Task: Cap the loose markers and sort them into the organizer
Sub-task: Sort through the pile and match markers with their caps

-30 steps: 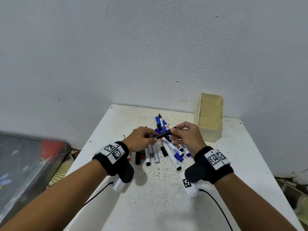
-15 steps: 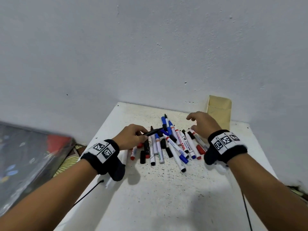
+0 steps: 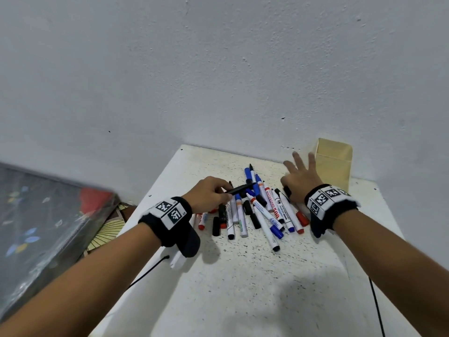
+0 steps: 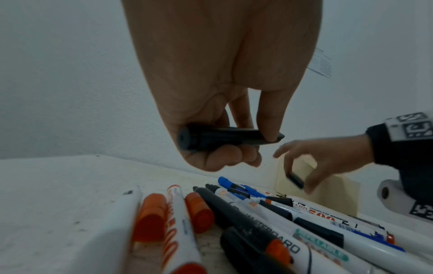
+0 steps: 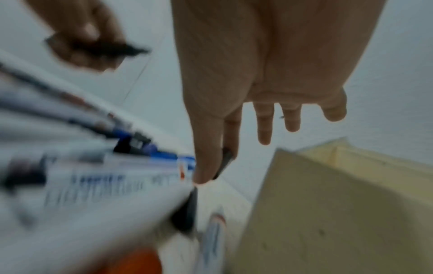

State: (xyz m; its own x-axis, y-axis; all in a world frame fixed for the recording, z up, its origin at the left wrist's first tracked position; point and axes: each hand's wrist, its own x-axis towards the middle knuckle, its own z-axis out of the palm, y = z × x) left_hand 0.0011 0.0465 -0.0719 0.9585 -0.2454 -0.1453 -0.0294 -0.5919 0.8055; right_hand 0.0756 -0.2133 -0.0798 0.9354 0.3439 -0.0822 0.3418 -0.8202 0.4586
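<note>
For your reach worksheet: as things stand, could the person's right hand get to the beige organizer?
Probably yes. The right hand is already beside the organizer, with nothing visible between them; it pinches a small black cap.

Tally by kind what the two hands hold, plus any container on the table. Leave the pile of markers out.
Black marker, gripped in the left hand: 1
Black cap, pinched by the right hand: 1
Organizer: 1
Total: 3

"WHITEBOARD 500" on white marker (image 3: 271, 203)
</note>
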